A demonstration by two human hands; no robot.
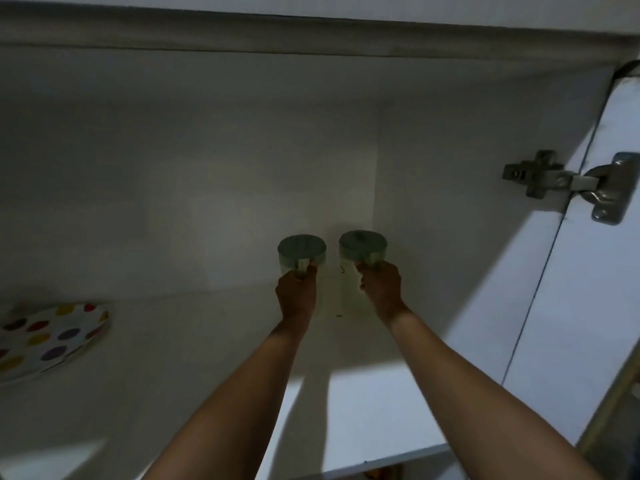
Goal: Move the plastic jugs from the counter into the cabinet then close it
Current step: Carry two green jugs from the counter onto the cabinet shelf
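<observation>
Two clear plastic jugs with green lids stand side by side deep inside the white cabinet, near its back right corner. My left hand [297, 292] is closed around the handle of the left jug [302, 249]. My right hand [381, 287] grips the handle of the right jug [362, 245]. Both arms reach straight in over the shelf [207, 358]. The jug bodies are mostly hidden behind my hands, and whether their bases rest on the shelf cannot be told.
A plate with coloured dots [48, 337] lies on the shelf at the far left. The cabinet door [595, 289] stands open on the right, held by a metal hinge [568, 185]. The cabinet's top panel [311, 36] runs overhead.
</observation>
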